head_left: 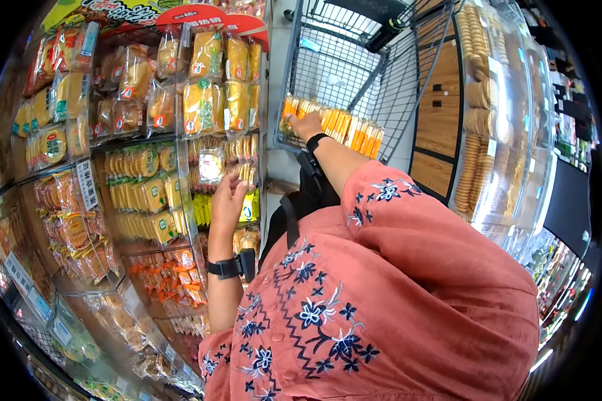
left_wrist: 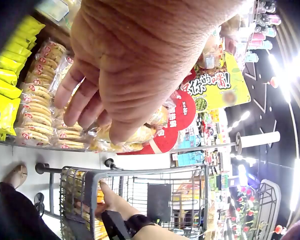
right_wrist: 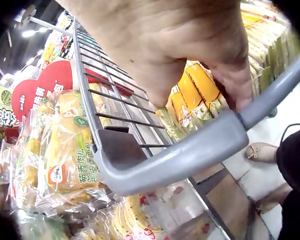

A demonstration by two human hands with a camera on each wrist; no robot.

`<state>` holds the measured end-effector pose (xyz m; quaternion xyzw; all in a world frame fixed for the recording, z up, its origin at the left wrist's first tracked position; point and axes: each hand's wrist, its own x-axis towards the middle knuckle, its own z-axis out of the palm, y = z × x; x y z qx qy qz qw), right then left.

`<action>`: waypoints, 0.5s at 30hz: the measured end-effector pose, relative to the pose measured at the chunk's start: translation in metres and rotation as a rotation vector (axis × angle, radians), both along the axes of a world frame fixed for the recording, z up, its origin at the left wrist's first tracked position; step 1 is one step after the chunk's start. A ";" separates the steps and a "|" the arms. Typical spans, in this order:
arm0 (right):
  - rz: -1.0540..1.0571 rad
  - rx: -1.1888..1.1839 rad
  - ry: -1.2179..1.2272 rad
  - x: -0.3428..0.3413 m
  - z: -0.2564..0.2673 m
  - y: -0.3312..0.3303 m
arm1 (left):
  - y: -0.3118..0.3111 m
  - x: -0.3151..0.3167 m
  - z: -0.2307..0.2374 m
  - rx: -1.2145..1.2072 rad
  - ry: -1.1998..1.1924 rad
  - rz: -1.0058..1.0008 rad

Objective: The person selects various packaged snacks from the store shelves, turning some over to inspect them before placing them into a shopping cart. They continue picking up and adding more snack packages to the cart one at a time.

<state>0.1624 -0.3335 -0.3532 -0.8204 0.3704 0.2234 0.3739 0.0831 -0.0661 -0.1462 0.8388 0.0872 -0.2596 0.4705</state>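
Observation:
My right hand (head_left: 306, 125) reaches down into the shopping cart (head_left: 284, 80). Its thumb and fingers curl down around orange-and-white snack packets (right_wrist: 197, 82) at the near left end of a row. More of these packets (head_left: 351, 130) stand side by side along the cart's near end. My left hand (head_left: 227, 200) hangs in front of the shelves with fingers loosely bent and nothing in them. Behind it are bagged round cookies (left_wrist: 37, 112), close to the fingertips in the left wrist view. Yellow bags (left_wrist: 7, 85) hang beside those cookies.
Shelves of packaged bread (head_left: 204, 107) and biscuits (head_left: 137, 194) line the left side. A grey cart rim (right_wrist: 180, 160) passes close under my right wrist. Clear bins of stacked cookies (head_left: 475, 120) stand right, beside a wooden cabinet (head_left: 438, 100).

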 end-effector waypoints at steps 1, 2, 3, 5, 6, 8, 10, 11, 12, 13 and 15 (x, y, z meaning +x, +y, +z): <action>-0.012 -0.022 0.014 0.002 0.004 0.000 | -0.003 -0.001 -0.003 -0.022 0.013 -0.002; -0.025 -0.043 0.028 0.004 0.008 -0.001 | -0.005 -0.001 -0.005 -0.043 0.025 -0.004; -0.030 0.008 0.033 0.008 0.012 -0.005 | -0.006 -0.001 -0.008 -0.035 0.019 -0.012; -0.040 0.115 0.058 0.009 0.018 -0.014 | -0.010 -0.003 -0.006 -0.014 0.024 -0.027; -0.002 0.079 0.026 0.009 0.021 -0.017 | -0.011 -0.003 -0.006 0.001 0.028 -0.037; -0.055 0.099 0.079 0.009 0.008 -0.019 | -0.014 -0.002 -0.004 0.029 0.033 -0.058; -0.025 0.044 0.069 0.009 0.008 -0.020 | -0.013 -0.004 -0.007 0.029 0.018 -0.069; -0.011 0.016 0.064 0.011 0.014 -0.020 | -0.011 -0.005 -0.009 0.030 0.012 -0.074; 0.014 -0.012 0.046 0.009 0.020 -0.021 | -0.009 -0.006 -0.010 0.030 0.018 -0.069; 0.038 -0.043 0.028 0.007 0.029 -0.022 | -0.009 -0.006 -0.009 0.027 0.023 -0.065; 0.008 -0.086 0.048 0.005 0.038 -0.023 | -0.010 -0.003 -0.012 0.018 0.013 -0.066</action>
